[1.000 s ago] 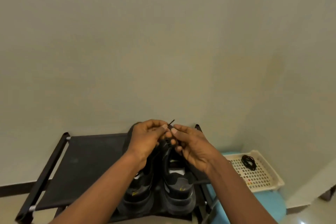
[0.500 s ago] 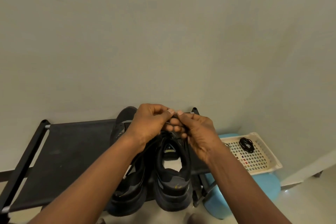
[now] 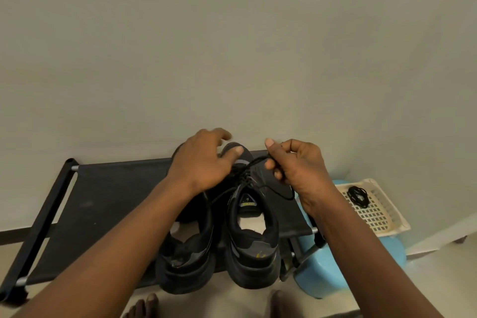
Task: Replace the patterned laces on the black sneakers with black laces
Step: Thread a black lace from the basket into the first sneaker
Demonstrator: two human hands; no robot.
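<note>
Moved apart since half a second ago, drawing black lace (image 3: pixel 254 162) sideways from sneaker (image 3: pixel 254 248) on rack (image 3: pixel 108 188). Pinching it with right hand (image 3: pixel 296 162); holding left hand (image 3: pixel 204 162) loose-fingered, unclenched, over toes. Probably soft, light, limp; best pinched near its end.

Grey-green wall (image 3: pixel 232 46) behind black rack (image 3: pixel 103 201)

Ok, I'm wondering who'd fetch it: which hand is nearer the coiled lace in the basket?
Right. The right hand, pinching a shoelace, is left of the coiled lace; the left hand is farther left, over the shoes.
</note>
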